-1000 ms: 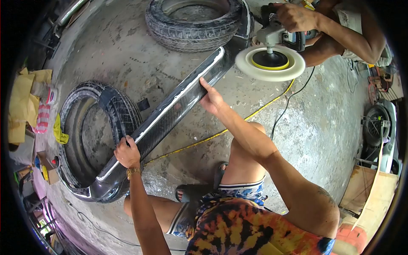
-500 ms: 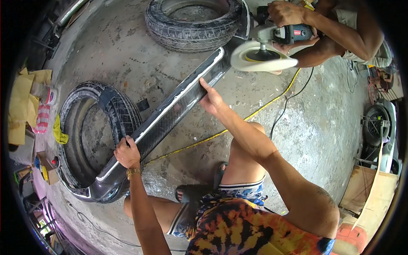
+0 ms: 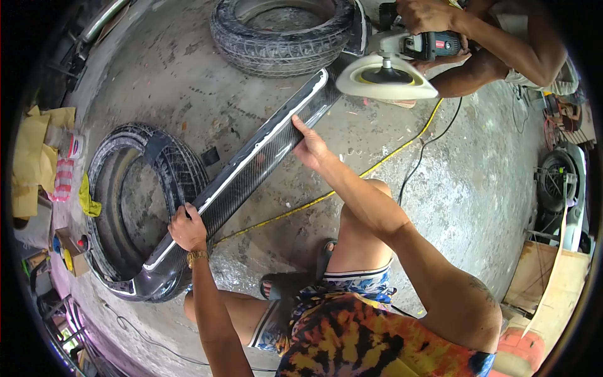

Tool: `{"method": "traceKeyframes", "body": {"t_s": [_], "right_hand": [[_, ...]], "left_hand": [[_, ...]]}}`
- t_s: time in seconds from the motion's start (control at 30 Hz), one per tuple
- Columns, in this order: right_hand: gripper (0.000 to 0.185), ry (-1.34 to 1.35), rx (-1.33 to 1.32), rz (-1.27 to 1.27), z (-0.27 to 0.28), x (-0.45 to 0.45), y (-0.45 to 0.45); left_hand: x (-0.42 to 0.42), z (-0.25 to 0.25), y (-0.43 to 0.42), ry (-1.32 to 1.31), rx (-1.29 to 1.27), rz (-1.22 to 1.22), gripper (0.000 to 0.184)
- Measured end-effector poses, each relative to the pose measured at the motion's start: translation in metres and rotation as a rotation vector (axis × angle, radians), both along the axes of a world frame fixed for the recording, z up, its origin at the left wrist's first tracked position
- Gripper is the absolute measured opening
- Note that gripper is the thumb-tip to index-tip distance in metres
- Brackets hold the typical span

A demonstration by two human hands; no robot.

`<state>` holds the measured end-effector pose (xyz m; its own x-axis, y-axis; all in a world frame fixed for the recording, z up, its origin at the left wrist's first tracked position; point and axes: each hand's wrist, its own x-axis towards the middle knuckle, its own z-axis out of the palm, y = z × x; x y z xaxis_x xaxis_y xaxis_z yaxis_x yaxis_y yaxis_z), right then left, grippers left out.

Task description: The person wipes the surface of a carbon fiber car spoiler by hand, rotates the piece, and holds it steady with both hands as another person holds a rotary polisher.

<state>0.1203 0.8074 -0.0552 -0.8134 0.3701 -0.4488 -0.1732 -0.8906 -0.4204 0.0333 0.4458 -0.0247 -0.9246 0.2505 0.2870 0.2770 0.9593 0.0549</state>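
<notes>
A long glossy black panel [image 3: 251, 164] with a woven pattern and a white-edged rim lies slantwise across two tires. My left hand [image 3: 187, 227] grips its lower part, fingers curled over the rim, beside the near tire [image 3: 182, 166]. Farther up, my right hand [image 3: 309, 144] holds the panel's right side, thumb on its surface. The upper end rests near the far tire [image 3: 282, 53]. Just right of that end is the white pad [image 3: 386, 89] of a polisher [image 3: 433, 45], held by a co-worker's hands.
A yellow cord [image 3: 377, 168] and a black cable [image 3: 418, 160] run over the concrete floor. At the left are a yellow cloth [image 3: 90, 198], brown paper [image 3: 31, 163] and a small box [image 3: 73, 254]. Wooden boards [image 3: 540, 279] and a wheel [image 3: 556, 179] stand at the right.
The co-worker's polisher has moved left and up, closer to the panel's upper end, and its pad has tilted and looks bent. My hands keep their hold, with almost no movement.
</notes>
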Motion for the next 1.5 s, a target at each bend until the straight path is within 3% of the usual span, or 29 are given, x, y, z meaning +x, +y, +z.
{"method": "traceKeyframes", "body": {"t_s": [1.5], "right_hand": [[0.037, -0.023, -0.046, -0.003, 0.006, 0.001, -0.001]], "left_hand": [[0.000, 0.000, -0.001, -0.004, 0.052, -0.006, 0.043]]}}
